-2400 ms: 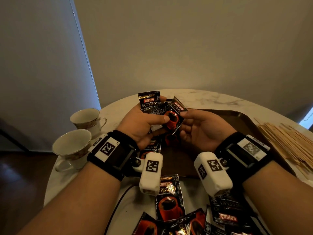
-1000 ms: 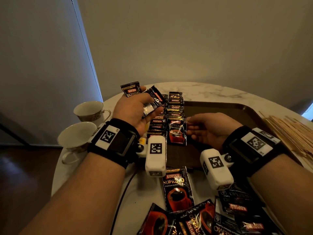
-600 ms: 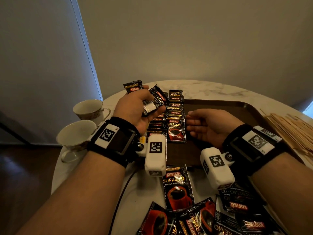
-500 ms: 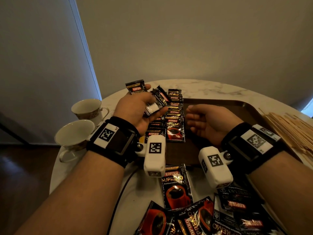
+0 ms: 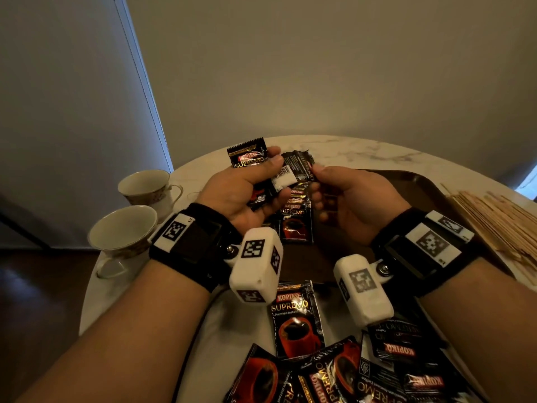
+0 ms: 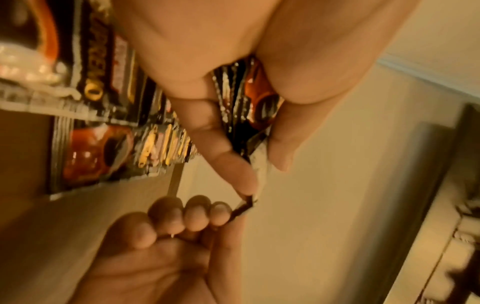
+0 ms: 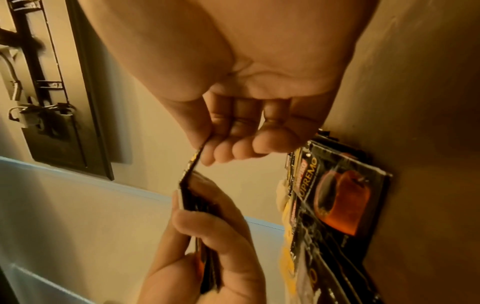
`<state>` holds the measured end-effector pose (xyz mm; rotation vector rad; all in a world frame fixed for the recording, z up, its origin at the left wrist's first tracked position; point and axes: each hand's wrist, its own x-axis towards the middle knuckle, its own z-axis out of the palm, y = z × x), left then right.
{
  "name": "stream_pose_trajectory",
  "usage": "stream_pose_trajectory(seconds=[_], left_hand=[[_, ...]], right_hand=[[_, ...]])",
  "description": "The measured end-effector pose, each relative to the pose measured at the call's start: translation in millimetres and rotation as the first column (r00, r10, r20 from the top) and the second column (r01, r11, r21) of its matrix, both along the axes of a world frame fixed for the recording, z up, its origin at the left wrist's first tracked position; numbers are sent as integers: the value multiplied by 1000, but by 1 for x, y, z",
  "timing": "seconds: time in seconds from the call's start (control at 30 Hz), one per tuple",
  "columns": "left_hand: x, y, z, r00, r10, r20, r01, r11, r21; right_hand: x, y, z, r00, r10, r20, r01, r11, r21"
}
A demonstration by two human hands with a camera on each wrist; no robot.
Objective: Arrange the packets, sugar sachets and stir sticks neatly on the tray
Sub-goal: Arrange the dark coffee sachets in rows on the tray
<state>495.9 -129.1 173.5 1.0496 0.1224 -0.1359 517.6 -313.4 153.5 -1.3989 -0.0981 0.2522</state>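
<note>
Cups (image 5: 125,237): two, pale, standing at the left of the worktop (image 5: 363,152), apart from the work.

Left hand (image 5: 241,193): fingers and thumb curled round a small stack of packets (image 5: 250,158), held above the tray's left side. The front packet read "KOPIKO" and "SUPREMO" in gold on black.

Passing packet (image 5: 296,170): held between both hands, back face up, showing a white barcode patch and small print too fine to read.

Right hand (image 5: 357,199): thumb and forefinger pinched the right edge of the passing packet; other fingers loosely curled.

Row of packets (image 5: 296,219): overlapped in a line on the tray (image 5: 421,187), nearest one reading "KOPIKO SUPREMO" over a red cup.

Step, as judged: drawing one packet off the stack to add to the row. Best done with the left thumb easing so only one slides free, then the packet turned label up and laid square with the same overlap.

Loose packets (image 5: 296,318): scattered on the near worktop, one reading "KOPIKO SUPREMO Premium instant"; several lay upside down or face down.

Stir sticks (image 5: 499,216): a pale heap just right of the tray, not yet arranged. No sugar sachets could be made out.
</note>
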Motion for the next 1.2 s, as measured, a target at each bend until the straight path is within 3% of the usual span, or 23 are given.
stream_pose_trajectory(seconds=[0.13, 0.23, 0.37, 0.47, 0.57, 0.67, 0.77, 0.9, 1.07, 1.2], left_hand=[[3, 0, -4, 999, 38, -21, -37, 999, 22], [4, 1, -3, 992, 129, -1, -128, 989, 67], [5, 8, -1, 955, 236, 178, -266, 948, 174], [0, 4, 4, 928, 174, 328, -249, 948, 201], [-5, -1, 4, 912, 44, 407, -184, 932, 313], [-5, -2, 0, 917, -48, 395, -134, 897, 420], [-6, -2, -1, 916, -82, 393, -92, 910, 404], [-3, 4, -2, 930, -46, 364, -96, 927, 362], [-3, 6, -2, 960, -37, 279, -83, 910, 407], [-1, 8, -1, 976, 19, 217, -104, 917, 386]], right_hand=[[0, 1, 4, 999, -28, 18, 30, 997, -75], [-2, 4, 7, 998, -34, 61, 33, 999, 15], [-4, 7, 14, 992, -101, 81, 91, 988, 125], [-5, 8, 16, 987, -130, 90, 120, 988, 101], [-10, 11, 19, 991, -73, 115, 60, 992, 108], [-14, 11, 23, 988, -6, 157, -16, 990, 138], [-15, 9, 24, 979, 15, 201, -46, 987, 153], [-8, 6, 21, 957, -99, 271, 70, 991, 116], [-7, 1, 21, 987, -41, 155, 49, 998, -50], [-5, -2, 20, 994, -87, 72, 92, 992, -82]])
